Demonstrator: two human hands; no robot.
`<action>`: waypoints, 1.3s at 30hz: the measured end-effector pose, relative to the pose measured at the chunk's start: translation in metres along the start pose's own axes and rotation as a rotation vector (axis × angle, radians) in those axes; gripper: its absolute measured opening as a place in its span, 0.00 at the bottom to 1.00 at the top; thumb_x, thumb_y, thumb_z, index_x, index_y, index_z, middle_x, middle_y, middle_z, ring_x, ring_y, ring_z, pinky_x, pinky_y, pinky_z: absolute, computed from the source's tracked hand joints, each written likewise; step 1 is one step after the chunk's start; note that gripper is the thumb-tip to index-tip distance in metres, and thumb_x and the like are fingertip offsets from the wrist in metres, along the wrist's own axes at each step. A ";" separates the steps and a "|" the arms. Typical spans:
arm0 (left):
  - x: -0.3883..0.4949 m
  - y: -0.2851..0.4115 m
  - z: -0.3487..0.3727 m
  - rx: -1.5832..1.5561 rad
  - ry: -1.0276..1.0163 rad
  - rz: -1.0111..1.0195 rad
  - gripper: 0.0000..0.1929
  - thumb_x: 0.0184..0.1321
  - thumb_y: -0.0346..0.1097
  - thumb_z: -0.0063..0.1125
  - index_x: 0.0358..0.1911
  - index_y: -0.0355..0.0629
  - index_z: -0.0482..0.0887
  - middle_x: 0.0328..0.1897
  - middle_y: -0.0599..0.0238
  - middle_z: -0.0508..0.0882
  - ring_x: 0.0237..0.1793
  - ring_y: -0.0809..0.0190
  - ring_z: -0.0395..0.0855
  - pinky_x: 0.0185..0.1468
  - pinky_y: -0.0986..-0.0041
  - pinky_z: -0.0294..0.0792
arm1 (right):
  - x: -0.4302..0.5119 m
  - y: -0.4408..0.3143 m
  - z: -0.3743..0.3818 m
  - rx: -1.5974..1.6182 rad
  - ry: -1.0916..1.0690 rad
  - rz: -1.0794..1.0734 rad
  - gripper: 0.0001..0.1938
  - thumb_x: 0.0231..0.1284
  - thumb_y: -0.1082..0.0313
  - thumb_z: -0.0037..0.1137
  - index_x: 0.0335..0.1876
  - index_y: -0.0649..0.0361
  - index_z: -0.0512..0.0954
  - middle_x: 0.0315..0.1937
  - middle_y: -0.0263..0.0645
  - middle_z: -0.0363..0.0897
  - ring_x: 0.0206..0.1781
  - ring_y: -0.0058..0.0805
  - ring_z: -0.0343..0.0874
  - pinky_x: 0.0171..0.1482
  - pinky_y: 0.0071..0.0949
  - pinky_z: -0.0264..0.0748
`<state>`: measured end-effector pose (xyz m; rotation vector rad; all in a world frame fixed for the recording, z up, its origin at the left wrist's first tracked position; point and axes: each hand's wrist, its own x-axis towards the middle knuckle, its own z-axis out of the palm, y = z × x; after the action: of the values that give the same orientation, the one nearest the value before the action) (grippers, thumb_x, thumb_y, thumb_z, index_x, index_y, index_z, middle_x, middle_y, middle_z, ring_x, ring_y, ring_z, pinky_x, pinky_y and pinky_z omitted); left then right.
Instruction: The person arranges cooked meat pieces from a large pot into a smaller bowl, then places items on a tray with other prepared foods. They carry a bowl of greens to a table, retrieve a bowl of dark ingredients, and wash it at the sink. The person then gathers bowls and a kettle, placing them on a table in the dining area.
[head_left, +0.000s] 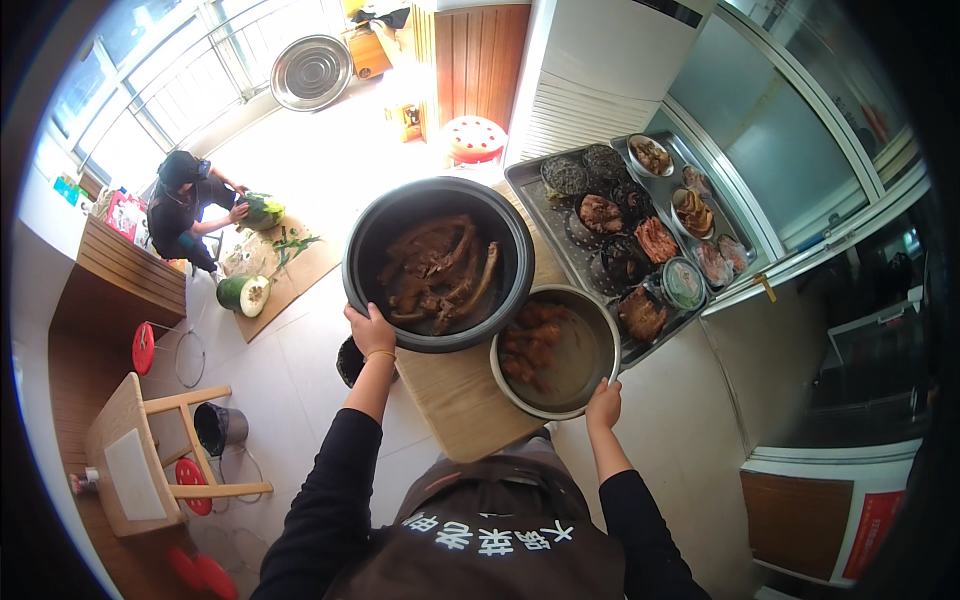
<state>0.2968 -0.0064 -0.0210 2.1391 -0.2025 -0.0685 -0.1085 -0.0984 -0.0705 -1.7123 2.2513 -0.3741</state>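
Note:
My left hand (370, 330) grips the near-left rim of a large dark round pot (358, 247). Inside that pot lie cooked, brown meat pieces (442, 274) with long bones, in a little liquid. My right hand (604, 406) holds the near-right rim of a smaller metal bowl (613, 352). Reddish-brown meat chunks (534, 341) sit on the bowl's left side in cloudy liquid. Pot and bowl are side by side over a wooden table (457, 412), their rims meeting or overlapping. Whether their bottoms rest on the table cannot be seen.
Metal trays (540, 187) at the right carry meats, bowls and a lidded tub (682, 283). At the left a person (184, 199) handles a large green melon (262, 212), with a cut melon (244, 295) nearby. A lined bin (349, 361) stands beside the table; a wooden table (127, 450) lies farther left.

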 end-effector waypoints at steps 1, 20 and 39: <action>0.000 -0.001 0.001 -0.002 -0.005 0.003 0.23 0.60 0.39 0.46 0.57 0.36 0.63 0.50 0.40 0.77 0.50 0.40 0.75 0.53 0.59 0.66 | 0.000 0.000 -0.001 -0.002 0.001 -0.004 0.17 0.68 0.54 0.38 0.37 0.64 0.67 0.30 0.56 0.79 0.35 0.56 0.78 0.37 0.49 0.72; 0.024 -0.040 0.015 -0.167 -0.079 0.073 0.25 0.62 0.40 0.49 0.57 0.30 0.61 0.53 0.40 0.73 0.52 0.45 0.74 0.57 0.63 0.64 | -0.021 0.009 0.015 0.235 -0.007 0.080 0.17 0.66 0.55 0.41 0.38 0.65 0.67 0.30 0.57 0.77 0.36 0.58 0.76 0.39 0.49 0.70; -0.135 -0.046 -0.034 0.009 -1.304 -0.107 0.19 0.62 0.37 0.51 0.54 0.37 0.69 0.44 0.60 0.82 0.40 0.65 0.81 0.41 0.76 0.71 | -0.019 0.032 -0.003 0.440 -0.469 -0.001 0.24 0.68 0.49 0.38 0.39 0.70 0.61 0.19 0.50 0.76 0.16 0.38 0.78 0.21 0.35 0.74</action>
<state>0.1738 0.0692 -0.0453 1.7953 -0.8165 -1.5126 -0.1335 -0.0716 -0.0786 -1.3942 1.6836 -0.3847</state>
